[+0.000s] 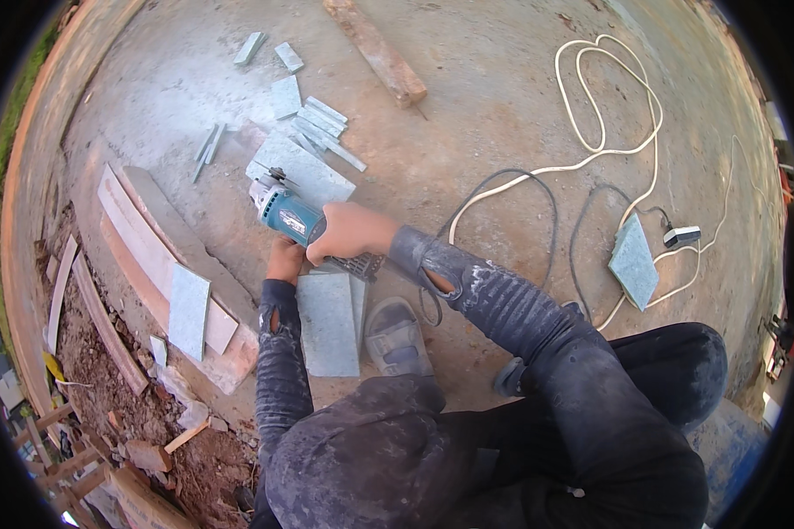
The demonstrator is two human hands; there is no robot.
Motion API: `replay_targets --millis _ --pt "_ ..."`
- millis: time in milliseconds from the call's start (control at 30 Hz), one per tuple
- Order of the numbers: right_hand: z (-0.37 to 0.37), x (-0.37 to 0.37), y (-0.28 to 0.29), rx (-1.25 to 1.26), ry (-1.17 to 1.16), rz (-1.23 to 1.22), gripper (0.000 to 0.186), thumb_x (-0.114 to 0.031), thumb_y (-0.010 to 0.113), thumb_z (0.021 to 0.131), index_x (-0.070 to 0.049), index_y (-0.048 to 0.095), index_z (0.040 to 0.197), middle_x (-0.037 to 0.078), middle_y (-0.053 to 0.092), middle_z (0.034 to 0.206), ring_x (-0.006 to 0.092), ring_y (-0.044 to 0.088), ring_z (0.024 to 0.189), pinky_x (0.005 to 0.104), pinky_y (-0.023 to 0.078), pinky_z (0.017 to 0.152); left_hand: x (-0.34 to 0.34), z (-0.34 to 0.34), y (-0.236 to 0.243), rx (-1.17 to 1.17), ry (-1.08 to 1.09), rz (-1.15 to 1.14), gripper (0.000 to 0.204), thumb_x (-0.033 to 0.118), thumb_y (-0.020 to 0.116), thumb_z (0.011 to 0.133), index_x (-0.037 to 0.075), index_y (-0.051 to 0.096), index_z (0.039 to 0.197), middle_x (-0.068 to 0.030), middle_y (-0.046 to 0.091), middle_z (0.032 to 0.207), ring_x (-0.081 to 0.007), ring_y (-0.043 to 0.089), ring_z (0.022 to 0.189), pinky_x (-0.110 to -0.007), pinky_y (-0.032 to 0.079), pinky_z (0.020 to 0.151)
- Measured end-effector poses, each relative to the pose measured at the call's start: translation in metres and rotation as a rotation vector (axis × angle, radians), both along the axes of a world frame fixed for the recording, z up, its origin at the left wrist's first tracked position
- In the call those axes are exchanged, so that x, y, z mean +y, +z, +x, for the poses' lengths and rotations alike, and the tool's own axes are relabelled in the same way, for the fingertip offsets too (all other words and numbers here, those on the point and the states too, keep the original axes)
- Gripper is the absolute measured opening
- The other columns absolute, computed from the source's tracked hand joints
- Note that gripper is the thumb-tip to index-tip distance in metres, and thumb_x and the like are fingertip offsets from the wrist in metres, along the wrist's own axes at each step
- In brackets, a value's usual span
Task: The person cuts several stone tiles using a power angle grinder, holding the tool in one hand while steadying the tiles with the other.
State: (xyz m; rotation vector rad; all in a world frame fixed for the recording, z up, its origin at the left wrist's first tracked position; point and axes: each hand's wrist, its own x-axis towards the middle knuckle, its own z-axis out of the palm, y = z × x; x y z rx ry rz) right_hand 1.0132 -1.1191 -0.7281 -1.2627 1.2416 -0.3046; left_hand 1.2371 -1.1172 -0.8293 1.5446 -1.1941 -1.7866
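Note:
My right hand (348, 231) grips a teal angle grinder (289, 214), its silver head and disc over a pale blue-green stone tile (313, 175). My left hand (285, 261) is closed just below the grinder, its fingers partly hidden behind it, so what it holds is unclear. Under my hands lie two overlapping rectangular tiles (326, 326), beside my sandalled foot (399, 339). Several narrow cut strips (322, 123) and small offcuts (288, 57) are scattered beyond the grinder, amid pale dust on the concrete.
Curved boards or slabs (141, 229) with a loose tile (188, 310) lie left, bordered by rubble and soil (123, 414). A rusty beam (375, 48) lies ahead. Looped white cable (604, 145), dark cord, a socket block (681, 234) and a tile (632, 262) lie right.

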Motion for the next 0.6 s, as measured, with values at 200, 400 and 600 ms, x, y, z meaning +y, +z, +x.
replay_targets --millis 200,400,600 --pt "-0.014 0.034 -0.008 0.022 -0.055 0.029 0.054 -0.032 0.077 0.058 0.005 0.063 0.096 0.02 0.068 0.088 0.0313 0.066 0.081 0.0366 0.051 0.073 -0.001 -0.001 -0.011 0.046 0.062 0.007 0.019 -0.006 0.06 0.081 -0.001 0.07 0.097 -0.0055 0.07 0.094 -0.0147 0.066 0.081 -0.028 0.052 0.075" --pt "-0.004 0.044 0.0 0.044 -0.147 0.026 0.055 -0.033 0.076 0.06 0.005 0.063 0.096 0.021 0.067 0.089 0.0315 0.066 0.083 0.0366 0.051 0.074 0.001 -0.009 0.001 0.001 0.067 -0.068 0.018 -0.004 0.062 0.082 -0.001 0.069 0.099 -0.0042 0.07 0.095 -0.0129 0.065 0.083 -0.029 0.051 0.076" --pt "0.014 0.015 0.004 -0.045 -0.167 0.063 0.061 -0.034 0.076 0.058 0.011 0.062 0.096 0.025 0.067 0.092 0.0339 0.068 0.085 0.0364 0.053 0.075 0.004 -0.006 0.011 -0.04 -0.006 -0.109 0.018 0.004 0.063 0.085 -0.001 0.066 0.102 -0.0037 0.068 0.092 -0.0115 0.063 0.078 -0.028 0.05 0.067"
